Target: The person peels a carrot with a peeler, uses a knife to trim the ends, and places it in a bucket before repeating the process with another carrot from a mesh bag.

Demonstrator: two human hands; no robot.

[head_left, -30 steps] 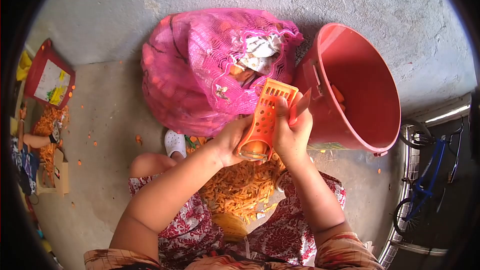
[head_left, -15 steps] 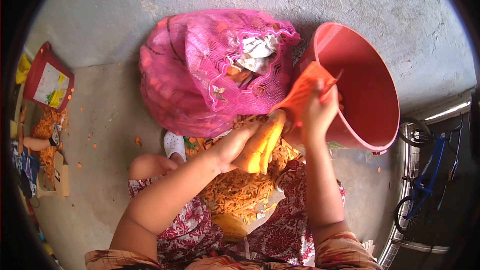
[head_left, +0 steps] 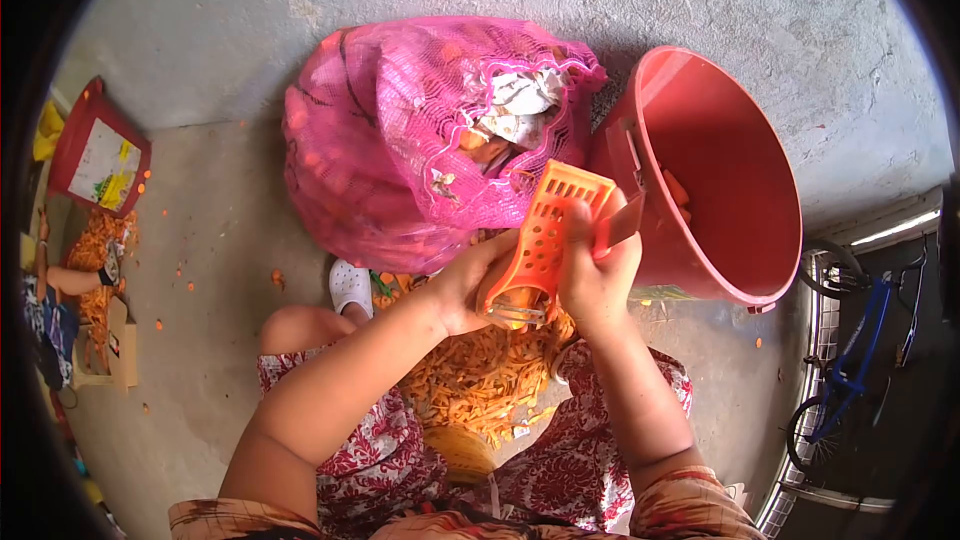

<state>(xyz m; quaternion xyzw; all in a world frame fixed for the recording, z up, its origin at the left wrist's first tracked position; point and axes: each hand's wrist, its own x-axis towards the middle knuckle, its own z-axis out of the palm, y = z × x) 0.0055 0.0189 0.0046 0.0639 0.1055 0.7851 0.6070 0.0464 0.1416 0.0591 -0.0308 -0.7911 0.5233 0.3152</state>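
An orange plastic peeler with holes and a metal blade at its lower end is gripped in my right hand. A knife blade also sticks out from that hand. My left hand is wrapped round a peeled carrot, mostly hidden behind the peeler. The peeler's blade lies over the carrot. Below both hands, orange peelings cover the floor between my legs. A pink mesh sack of carrots stands just beyond my left hand.
A large red bucket with some carrot pieces stands at the right. At the far left are another red bucket, a cardboard box, more peelings and another person's leg. A blue bicycle is at the right edge.
My right hand has moved left and turned, bringing the peeler from beside the red bucket onto the carrot. The carrot, plainly visible before, is now mostly covered.
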